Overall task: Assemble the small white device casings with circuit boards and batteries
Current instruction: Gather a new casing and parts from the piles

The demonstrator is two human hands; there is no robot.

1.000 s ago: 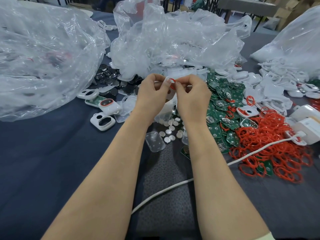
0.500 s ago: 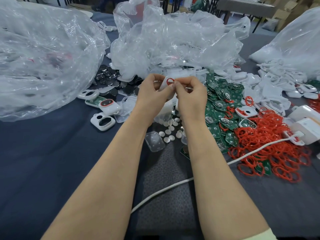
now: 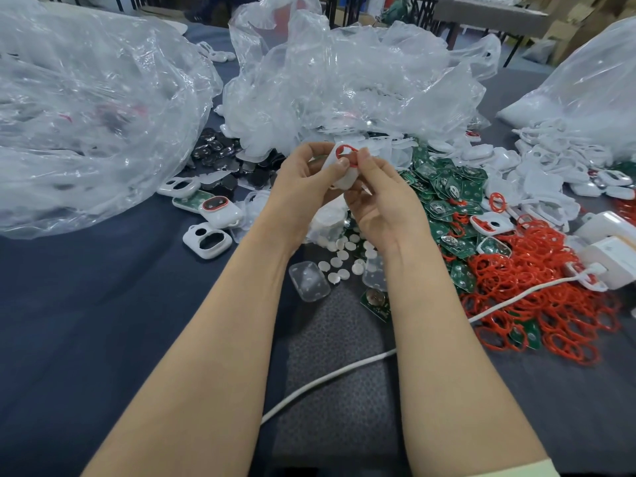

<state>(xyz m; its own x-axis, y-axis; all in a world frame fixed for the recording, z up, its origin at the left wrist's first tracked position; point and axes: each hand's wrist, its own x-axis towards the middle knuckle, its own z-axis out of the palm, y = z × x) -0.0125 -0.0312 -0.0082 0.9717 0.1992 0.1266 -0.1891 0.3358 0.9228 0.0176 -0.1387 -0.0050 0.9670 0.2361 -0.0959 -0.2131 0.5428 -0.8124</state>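
Above mid-tabletop (image 3: 103,304), over the white discs (image 3: 344,256): left hand (image 3: 303,180) gripped the white casing (image 3: 344,175), and right hand (image 3: 385,204) pinched the red ring (image 3: 345,153) at its top (ring more exposed than half a second before, right wrist turned outward).

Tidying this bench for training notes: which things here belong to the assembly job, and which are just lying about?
In the job: white casing with red ring, held by left hand and right hand; green circuit boards; loose red rings.
Lying about: clear plastic bags; white cable; white box.
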